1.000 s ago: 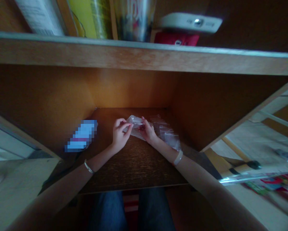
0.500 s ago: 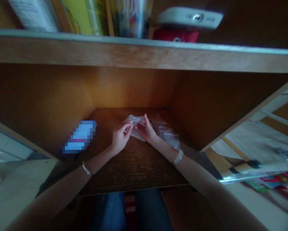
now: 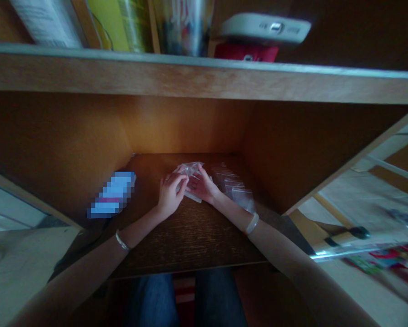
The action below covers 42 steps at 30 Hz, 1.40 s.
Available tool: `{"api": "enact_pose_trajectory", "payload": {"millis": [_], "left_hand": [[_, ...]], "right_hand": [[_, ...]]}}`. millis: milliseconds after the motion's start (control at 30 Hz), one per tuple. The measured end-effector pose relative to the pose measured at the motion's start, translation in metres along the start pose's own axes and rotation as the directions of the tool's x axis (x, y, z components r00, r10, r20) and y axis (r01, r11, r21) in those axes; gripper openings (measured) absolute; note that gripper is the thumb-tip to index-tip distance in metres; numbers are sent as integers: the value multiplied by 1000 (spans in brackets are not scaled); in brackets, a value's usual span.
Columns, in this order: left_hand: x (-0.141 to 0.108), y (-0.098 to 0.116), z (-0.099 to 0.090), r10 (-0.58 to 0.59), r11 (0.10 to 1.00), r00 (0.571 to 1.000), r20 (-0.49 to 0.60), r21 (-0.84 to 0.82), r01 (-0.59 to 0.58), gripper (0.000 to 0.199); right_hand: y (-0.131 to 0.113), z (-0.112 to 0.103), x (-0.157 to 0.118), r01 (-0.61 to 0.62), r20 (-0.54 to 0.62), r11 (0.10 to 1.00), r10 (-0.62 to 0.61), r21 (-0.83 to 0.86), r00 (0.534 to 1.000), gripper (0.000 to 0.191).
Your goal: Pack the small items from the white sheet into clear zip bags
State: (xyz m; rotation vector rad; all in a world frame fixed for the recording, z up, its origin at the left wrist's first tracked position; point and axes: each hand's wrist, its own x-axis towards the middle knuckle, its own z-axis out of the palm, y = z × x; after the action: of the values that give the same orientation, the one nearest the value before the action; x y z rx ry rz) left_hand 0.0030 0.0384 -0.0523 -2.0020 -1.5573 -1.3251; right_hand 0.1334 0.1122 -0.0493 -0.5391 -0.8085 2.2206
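Observation:
Above the dark wooden desk point(image 3: 190, 236), a clear plastic bag point(image 3: 192, 169) is between my two hands. My left hand point(image 3: 171, 193) pinches the bag's near left side with thumb and fingers. On the bag's right side, my right hand point(image 3: 204, 185) holds it between a raised thumb and the fingers, the palm turned toward my left hand. Part of a clear bag shows under the hands. A fanned row of several clear zip bags point(image 3: 240, 193) lies on the desk just right of my right hand, partly behind my right wrist.
A blurred-out phone-like object point(image 3: 113, 195) lies at the desk's left. Side panels rise left and right. Over the desk runs a shelf edge point(image 3: 197, 77), bearing a white device point(image 3: 267, 28), a red item point(image 3: 246, 52) and a clear container point(image 3: 186, 27).
My right hand has moved slightly left, closer to my left hand. The bag between them has bunched and shifted, its top now nearer my right thumb.

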Motion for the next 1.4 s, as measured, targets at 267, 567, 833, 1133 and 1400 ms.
{"api": "enact_pose_trajectory", "payload": {"millis": [267, 567, 833, 1133, 1400], "left_hand": [[0, 4, -1, 62, 998, 998, -2, -24, -62, 6], [3, 2, 2, 116, 970, 992, -42, -210, -122, 25], [-3, -6, 8, 144, 987, 989, 26, -76, -142, 23], [-1, 2, 2, 151, 987, 981, 119, 30, -156, 21], [0, 7, -6, 115, 992, 991, 69, 43, -119, 20]], "right_hand": [[-4, -2, 0, -34, 36, 999, 34, 3, 999, 35], [-2, -3, -1, -41, 108, 999, 38, 26, 993, 26], [-2, -1, -3, -43, 100, 999, 40, 28, 994, 14], [-2, -3, 2, -30, 100, 999, 28, 19, 995, 11], [-4, -2, -1, -4, 51, 1000, 2, 27, 999, 5]]}}
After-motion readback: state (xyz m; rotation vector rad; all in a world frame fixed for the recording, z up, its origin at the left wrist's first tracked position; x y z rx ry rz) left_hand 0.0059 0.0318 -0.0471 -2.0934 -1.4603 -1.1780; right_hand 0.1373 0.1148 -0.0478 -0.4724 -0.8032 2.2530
